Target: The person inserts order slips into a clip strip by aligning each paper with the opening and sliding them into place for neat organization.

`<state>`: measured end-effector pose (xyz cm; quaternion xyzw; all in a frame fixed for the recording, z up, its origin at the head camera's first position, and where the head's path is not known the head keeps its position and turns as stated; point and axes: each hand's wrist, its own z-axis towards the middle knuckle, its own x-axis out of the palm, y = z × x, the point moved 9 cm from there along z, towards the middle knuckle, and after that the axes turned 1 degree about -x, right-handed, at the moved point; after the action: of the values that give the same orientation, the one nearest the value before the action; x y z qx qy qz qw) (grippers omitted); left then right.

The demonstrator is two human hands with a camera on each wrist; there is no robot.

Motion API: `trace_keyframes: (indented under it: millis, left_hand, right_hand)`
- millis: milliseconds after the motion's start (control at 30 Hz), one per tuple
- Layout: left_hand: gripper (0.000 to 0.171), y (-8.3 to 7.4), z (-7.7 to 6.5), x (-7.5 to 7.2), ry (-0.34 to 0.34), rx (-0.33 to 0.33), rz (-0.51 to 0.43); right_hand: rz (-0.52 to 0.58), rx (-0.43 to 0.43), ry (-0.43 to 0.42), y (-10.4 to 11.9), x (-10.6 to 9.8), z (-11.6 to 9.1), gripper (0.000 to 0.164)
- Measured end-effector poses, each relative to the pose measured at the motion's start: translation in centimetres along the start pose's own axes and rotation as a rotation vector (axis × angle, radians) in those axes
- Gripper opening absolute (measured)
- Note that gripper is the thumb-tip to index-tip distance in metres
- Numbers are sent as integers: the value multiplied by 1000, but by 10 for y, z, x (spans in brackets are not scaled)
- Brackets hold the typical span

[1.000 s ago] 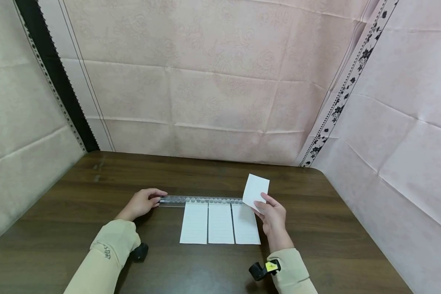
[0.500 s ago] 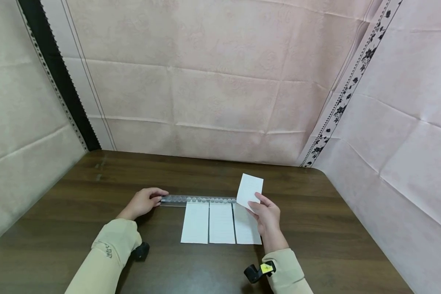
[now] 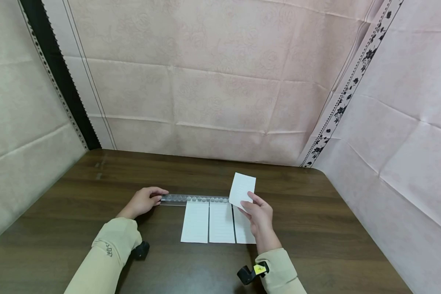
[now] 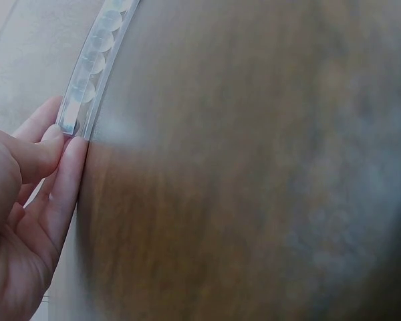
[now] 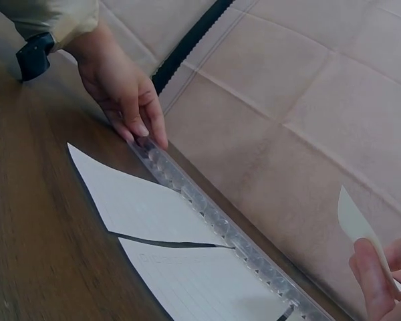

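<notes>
My left hand [image 3: 143,201] pinches the left end of a clear plastic ruler [image 3: 177,198] that has a row of round shapes along it. In the left wrist view, thumb and fingers meet on the ruler's end [image 4: 87,87]. Three lined white paper slips lie side by side below the ruler: the left slip [image 3: 194,223], the middle slip [image 3: 221,223] and the right slip [image 3: 243,228]. Their top edges meet the ruler. Above the right slip, my right hand [image 3: 260,216] pinches a white paper piece [image 3: 242,188] by its lower right part, tilted up. It hides the ruler's right end.
A brown wooden table [image 3: 191,269] spans the work area. Pale cloth walls [image 3: 220,94] enclose its back and both sides. Black wrist cameras sit on both sleeves, the right one [image 3: 247,275] close over the tabletop.
My right hand has moved left with the white paper piece, which now covers more of the ruler and the right slip. The left hand stays on the ruler.
</notes>
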<state>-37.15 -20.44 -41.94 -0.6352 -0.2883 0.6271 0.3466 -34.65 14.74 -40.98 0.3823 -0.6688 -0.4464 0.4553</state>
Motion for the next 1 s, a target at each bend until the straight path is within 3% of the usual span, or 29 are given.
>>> trace_keyframes:
  millis: [1000]
  left_hand:
    - [26,-3,-1,0,29,-10,2]
  right_hand:
    - [31,-10,68,-19,41,-19,48]
